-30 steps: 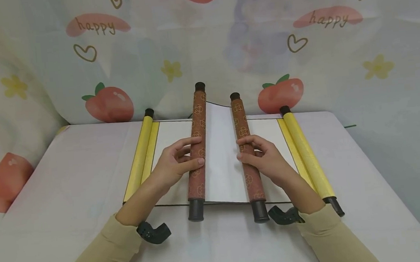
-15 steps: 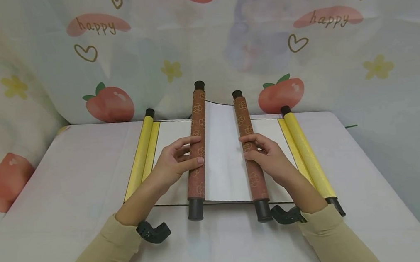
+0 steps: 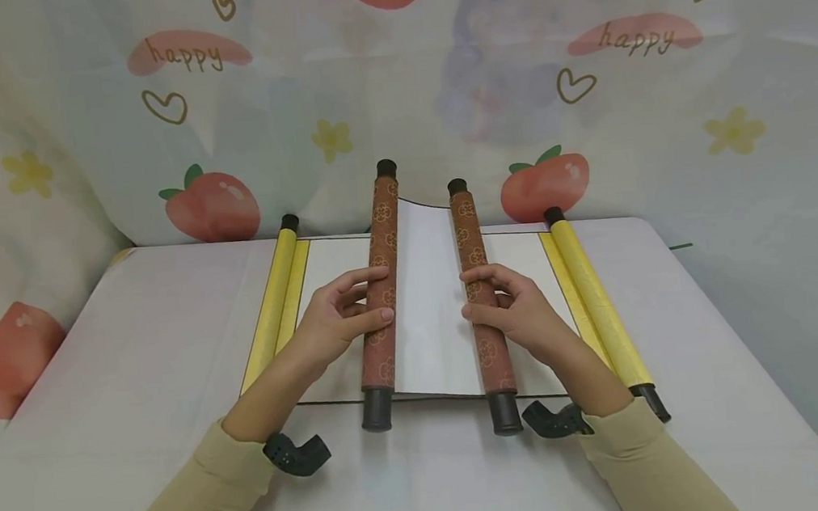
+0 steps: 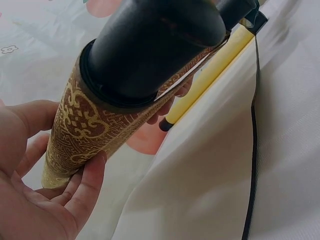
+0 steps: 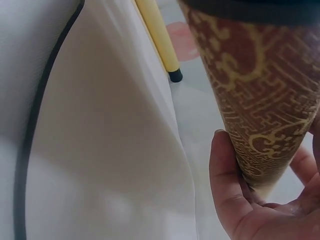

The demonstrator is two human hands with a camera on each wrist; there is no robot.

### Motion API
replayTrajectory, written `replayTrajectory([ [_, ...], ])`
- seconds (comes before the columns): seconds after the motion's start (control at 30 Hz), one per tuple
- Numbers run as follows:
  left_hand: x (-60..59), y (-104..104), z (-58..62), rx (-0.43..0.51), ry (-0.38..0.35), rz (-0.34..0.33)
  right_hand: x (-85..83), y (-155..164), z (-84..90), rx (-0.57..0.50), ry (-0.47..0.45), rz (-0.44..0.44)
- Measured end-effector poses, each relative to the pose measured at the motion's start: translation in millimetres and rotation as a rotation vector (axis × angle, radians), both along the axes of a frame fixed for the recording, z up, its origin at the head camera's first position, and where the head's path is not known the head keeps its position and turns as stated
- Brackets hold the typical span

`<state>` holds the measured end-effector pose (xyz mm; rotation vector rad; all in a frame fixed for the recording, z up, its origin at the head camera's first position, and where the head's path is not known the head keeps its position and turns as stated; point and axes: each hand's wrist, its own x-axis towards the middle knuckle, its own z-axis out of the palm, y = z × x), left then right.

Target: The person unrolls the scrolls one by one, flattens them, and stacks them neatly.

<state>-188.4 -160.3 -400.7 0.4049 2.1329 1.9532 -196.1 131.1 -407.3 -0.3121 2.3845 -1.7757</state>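
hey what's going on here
A person is holding a scroll partly open by its two brown patterned rollers: the left hand grips the left brown roller, and the right hand grips the right brown roller. White paper spans the gap between them. Below, another white sheet lies spread on the table, with a left yellow roller and a right yellow roller at its ends.

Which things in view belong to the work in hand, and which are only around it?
Belong to the work:
left brown roll, in the left hand
right brown roll, in the right hand
white sheet between them
probably left yellow rod and right yellow rod

Only around:
white table
printed backdrop
black wrist pieces
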Motion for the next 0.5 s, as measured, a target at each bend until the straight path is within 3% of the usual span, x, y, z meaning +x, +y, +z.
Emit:
replayTrajectory([
  [0.5,-0.8,-1.6,-0.9,-0.01,-0.004,0.005,-1.7,2.4,-0.4,0.04,0.026,-0.022],
])
